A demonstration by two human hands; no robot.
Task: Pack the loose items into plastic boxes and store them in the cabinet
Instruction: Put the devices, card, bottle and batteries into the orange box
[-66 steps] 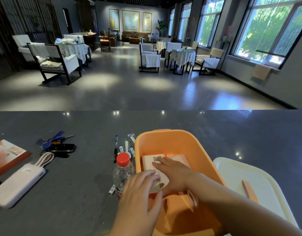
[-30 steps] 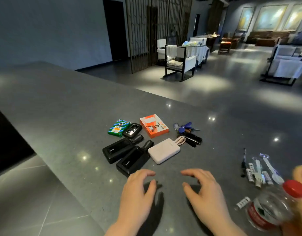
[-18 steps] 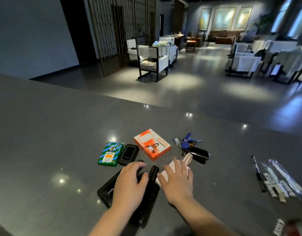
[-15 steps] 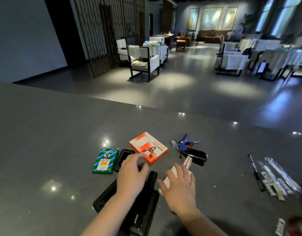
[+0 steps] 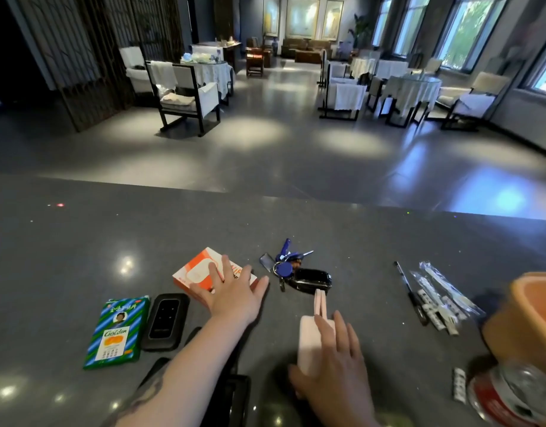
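Two hands have shifted within half a second: the left hand (image 5: 234, 295) now lies flat, fingers spread, on the orange packet (image 5: 197, 274), off the black power banks (image 5: 231, 392); the right hand (image 5: 333, 359) curls round the white power bank (image 5: 308, 343) on the tabletop (image 5: 373, 241). Both look ready for lifting. The orange box (image 5: 530, 303) is cut off at right; the bottle (image 5: 509, 396) blurs.

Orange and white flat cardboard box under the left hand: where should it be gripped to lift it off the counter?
Judging by its pose, pinch the orange and white flat cardboard box across its two long edges, coming from above. It lies flat on the grey counter, so only the thin sides offer purchase. The left hand rests spread on its near-right end; the black oval device crowds its near-left side.
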